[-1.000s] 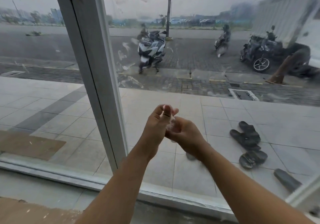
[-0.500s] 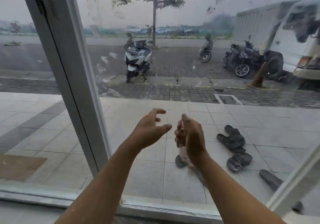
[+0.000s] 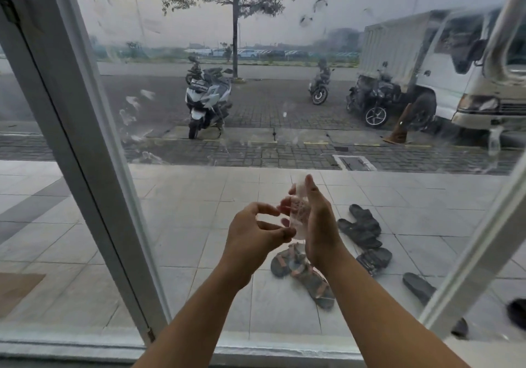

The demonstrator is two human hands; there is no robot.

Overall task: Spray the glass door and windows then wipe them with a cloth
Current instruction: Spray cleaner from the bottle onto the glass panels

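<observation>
Head view: R hand (image 3: 323,225) is wrapped round a small clear spray bottle (image 3: 299,214), held upright just below frame centre, thumb up near the top end. L hand (image 3: 250,236) sits at 9 o'clock of the bottle, fingers curled, thumb and index tips right at its lower part. Can't tell if they actually pinch it or only hover close. No cloth in view.

Risks, judged from here:
- The bottle is slim, smooth, see-through plastic and likely slick if wet. A loose hold while the hands fiddle w/ it could let it slip and drop to the floor.
- Nozzle direction is unreadable. If it faces the person and not the glass pane (image 3: 284,40), the spray goes the wrong way.
- W/o a cloth ready, fresh spray would prob. run down and dry into more streaks.

Materials and shapes:
- The pane is large, flat and hard, already marked w/ whitish smears (image 3: 133,111) at 10 o'clock and drip trails at 3 o'clock.
- The white frame post (image 3: 85,140) at 9 o'clock is straight, painted metal by the look of it, w/ a dark seal strip along its edge.
- Outside, seen thru the glass: matte square floor tiles (image 3: 199,196), rubbery sandals (image 3: 301,271) at 5 o'clock of the hands, a glossy scooter (image 3: 205,103) at 12 and a boxy truck (image 3: 427,68) at 2.
</observation>
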